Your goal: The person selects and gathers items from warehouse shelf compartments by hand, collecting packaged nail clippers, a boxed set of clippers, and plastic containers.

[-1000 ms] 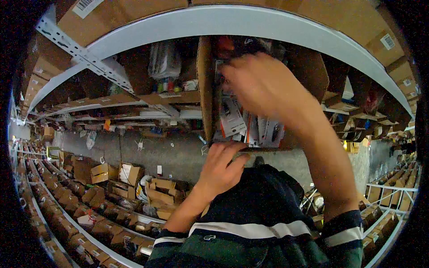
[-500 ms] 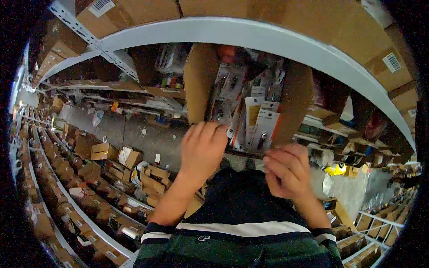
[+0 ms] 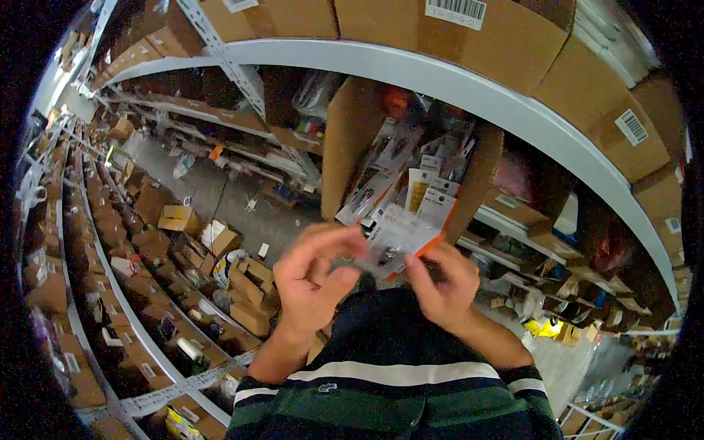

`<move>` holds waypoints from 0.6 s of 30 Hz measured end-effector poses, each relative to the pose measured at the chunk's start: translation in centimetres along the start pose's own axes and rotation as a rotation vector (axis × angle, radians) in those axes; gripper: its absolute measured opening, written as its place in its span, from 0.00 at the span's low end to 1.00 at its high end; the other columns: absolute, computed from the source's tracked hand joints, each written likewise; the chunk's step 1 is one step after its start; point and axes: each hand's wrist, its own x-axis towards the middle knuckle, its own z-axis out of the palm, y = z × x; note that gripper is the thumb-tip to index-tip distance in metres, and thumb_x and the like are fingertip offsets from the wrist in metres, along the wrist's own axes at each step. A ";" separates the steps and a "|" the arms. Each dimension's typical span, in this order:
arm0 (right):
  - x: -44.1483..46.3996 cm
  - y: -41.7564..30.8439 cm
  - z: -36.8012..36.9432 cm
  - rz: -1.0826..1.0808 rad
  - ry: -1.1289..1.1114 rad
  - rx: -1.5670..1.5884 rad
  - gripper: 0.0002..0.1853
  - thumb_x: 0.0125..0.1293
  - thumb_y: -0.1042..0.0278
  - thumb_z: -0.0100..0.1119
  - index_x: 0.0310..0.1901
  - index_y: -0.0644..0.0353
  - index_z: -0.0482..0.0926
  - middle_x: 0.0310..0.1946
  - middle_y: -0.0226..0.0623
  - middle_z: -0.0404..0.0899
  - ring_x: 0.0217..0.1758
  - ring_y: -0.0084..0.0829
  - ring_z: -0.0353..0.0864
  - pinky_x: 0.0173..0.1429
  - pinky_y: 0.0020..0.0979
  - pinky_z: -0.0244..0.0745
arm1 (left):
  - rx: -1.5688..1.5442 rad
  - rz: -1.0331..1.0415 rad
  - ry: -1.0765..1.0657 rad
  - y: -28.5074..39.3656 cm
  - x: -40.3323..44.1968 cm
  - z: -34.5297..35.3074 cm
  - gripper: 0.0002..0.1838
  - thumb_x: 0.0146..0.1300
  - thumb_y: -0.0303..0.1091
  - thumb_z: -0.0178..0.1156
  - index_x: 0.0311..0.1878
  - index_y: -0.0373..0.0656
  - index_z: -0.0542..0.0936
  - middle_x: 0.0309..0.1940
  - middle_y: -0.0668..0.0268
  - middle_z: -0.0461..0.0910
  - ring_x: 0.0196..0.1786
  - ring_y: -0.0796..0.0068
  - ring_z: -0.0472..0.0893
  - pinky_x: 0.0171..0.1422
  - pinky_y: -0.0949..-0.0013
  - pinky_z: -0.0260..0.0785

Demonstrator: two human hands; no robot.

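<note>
Before one open carton, two hands are showing: the right hand is clamping one orange-edged packet between thumb and fingers; the left hand is curling beside it, thumb and fingertips apart, contact indeterminable. Several packets are lying inside the carton.

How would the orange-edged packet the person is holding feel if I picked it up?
The packet would probably feel light, since the right hand pinches it by just one edge. It might bend a little but not flop, because it looks thin yet mostly flat. Its shiny surface could be slippery.
</note>
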 end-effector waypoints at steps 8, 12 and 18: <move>1.0 -1.2 0.6 0.706 0.101 0.839 0.09 0.59 0.77 0.61 0.41 0.66 0.77 0.32 0.38 0.80 0.35 0.23 0.78 0.37 0.24 0.75 | 0.283 -0.283 0.023 -1.8 -2.0 -0.2 0.17 0.55 0.22 0.62 0.50 0.34 0.76 0.38 0.63 0.81 0.38 0.79 0.79 0.43 0.76 0.71; 0.1 -1.0 1.5 0.512 0.166 0.700 0.09 0.57 0.78 0.61 0.41 0.64 0.78 0.34 0.39 0.80 0.39 0.28 0.80 0.41 0.27 0.76 | 0.091 -0.235 0.161 -4.0 -1.8 -0.2 0.15 0.57 0.21 0.60 0.49 0.34 0.77 0.37 0.64 0.81 0.38 0.82 0.78 0.43 0.78 0.71; 3.2 0.3 -0.4 0.375 -0.018 0.125 0.09 0.53 0.78 0.61 0.38 0.64 0.79 0.37 0.44 0.79 0.39 0.37 0.81 0.43 0.30 0.75 | 0.814 0.239 0.008 -4.1 0.2 -1.6 0.15 0.52 0.21 0.61 0.45 0.37 0.78 0.43 0.55 0.79 0.43 0.62 0.80 0.49 0.67 0.72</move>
